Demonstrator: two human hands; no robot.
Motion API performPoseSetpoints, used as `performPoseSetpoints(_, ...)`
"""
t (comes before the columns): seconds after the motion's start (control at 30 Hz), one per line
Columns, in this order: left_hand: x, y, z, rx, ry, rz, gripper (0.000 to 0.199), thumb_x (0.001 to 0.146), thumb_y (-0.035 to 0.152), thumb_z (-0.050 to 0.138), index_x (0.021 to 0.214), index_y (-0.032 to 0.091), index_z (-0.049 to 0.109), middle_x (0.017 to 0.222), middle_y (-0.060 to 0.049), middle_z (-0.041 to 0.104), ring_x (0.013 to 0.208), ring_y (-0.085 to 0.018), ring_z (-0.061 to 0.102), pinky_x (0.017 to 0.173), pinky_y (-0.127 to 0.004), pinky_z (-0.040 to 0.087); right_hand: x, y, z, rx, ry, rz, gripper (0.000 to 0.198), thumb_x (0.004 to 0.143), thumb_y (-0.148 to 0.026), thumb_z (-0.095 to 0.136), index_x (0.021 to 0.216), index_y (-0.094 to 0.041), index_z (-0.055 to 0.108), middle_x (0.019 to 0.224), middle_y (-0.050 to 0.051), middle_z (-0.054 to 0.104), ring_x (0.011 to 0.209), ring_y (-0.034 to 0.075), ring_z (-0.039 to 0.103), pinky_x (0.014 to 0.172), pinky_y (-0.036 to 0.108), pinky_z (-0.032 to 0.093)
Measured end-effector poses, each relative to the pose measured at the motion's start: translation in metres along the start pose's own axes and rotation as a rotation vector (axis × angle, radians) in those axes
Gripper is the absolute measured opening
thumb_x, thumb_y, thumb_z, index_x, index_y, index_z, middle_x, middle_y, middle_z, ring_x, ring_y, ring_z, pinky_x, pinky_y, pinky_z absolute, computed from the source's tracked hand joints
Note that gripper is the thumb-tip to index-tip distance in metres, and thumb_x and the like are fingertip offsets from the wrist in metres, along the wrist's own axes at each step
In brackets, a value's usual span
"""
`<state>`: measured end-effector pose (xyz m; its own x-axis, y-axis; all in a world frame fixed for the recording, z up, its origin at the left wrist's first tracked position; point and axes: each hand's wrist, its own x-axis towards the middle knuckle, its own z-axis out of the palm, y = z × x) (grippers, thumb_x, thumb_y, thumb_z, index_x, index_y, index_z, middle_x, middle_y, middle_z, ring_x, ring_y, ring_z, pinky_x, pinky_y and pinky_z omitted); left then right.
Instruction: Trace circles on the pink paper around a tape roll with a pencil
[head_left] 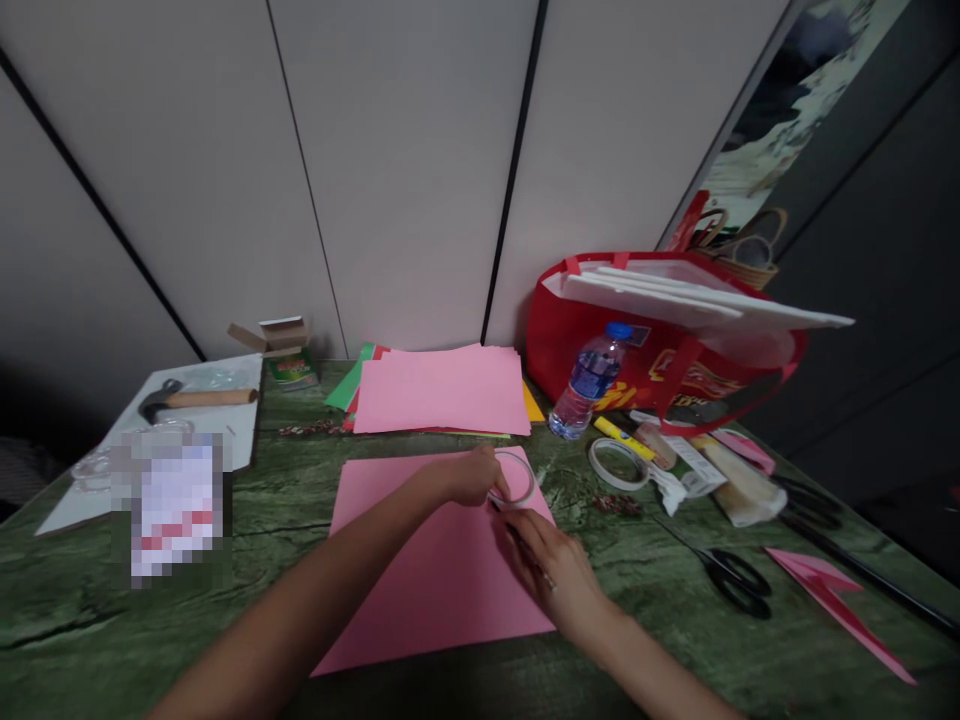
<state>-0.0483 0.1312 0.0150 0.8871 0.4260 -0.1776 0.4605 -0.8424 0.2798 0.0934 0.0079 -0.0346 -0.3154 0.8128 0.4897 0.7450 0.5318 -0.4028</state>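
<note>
A sheet of pink paper lies flat before me. On its upper right part rests a white tape roll, lying flat as a ring. My left hand reaches across the sheet, its fingers closed on the roll's left edge. A slim dark pen is gripped in my right hand, its tip close to the near edge of the roll. The contact point of the tip is too small to make out.
Behind lie stacked coloured papers. A water bottle stands by a red bag. To the right are a second tape roll, a yellow glue stick and black-handled scissors. A hammer lies at left on a white board.
</note>
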Motion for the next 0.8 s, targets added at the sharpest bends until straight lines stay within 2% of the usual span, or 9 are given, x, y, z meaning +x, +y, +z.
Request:
performPoseSetpoints(0.17,0.000,0.003,0.001,-0.003,0.013,-0.016,0.055,0.058,-0.011,0.047,0.095,0.021,0.072,0.090,-0.003,0.069,0.097,-0.019,0.053,0.082,-0.024,0.040,-0.008,0.006,-0.005,0.111,0.060,0.052,0.022,0.093,-0.020,0.038,0.106,-0.019,0.056,0.093,0.009,0.068,0.081,0.016,0.068,0.070,0.025,0.055)
performPoseSetpoints(0.33,0.001,0.006,0.000,0.010,0.011,-0.041,0.054,0.057,-0.010,0.047,0.095,0.020,0.072,0.088,-0.004,0.069,0.092,-0.019,0.055,0.079,-0.025,0.042,-0.016,0.016,-0.009,0.184,0.106,0.119,0.022,0.093,-0.022,0.040,0.105,-0.018,0.057,0.096,0.010,0.068,0.086,0.017,0.068,0.078,0.028,0.056)
performPoseSetpoints(0.43,0.003,0.009,0.000,0.022,0.003,-0.034,0.052,0.057,-0.009,0.047,0.092,0.020,0.072,0.082,-0.003,0.070,0.090,-0.019,0.055,0.082,-0.027,0.041,-0.020,0.020,-0.010,0.223,0.151,0.158,0.022,0.093,-0.025,0.041,0.103,-0.018,0.060,0.095,0.010,0.069,0.088,0.019,0.068,0.077,0.030,0.057)
performPoseSetpoints(0.57,0.003,0.011,-0.002,0.035,-0.007,-0.012,0.047,0.058,-0.009,0.046,0.085,0.020,0.070,0.076,-0.001,0.069,0.090,-0.019,0.054,0.084,-0.028,0.040,-0.023,0.023,-0.011,0.221,0.218,0.197,0.023,0.092,-0.030,0.042,0.098,-0.018,0.062,0.094,0.011,0.070,0.086,0.021,0.069,0.074,0.032,0.058)
performPoseSetpoints(0.8,0.003,0.015,0.000,0.083,-0.002,-0.020,0.032,0.057,-0.007,0.047,0.068,0.018,0.064,0.066,-0.002,0.063,0.085,-0.020,0.052,0.082,-0.030,0.040,-0.023,0.037,-0.018,0.136,0.215,0.234,0.028,0.092,-0.034,0.041,0.098,-0.017,0.063,0.091,0.011,0.071,0.081,0.023,0.069,0.072,0.038,0.058)
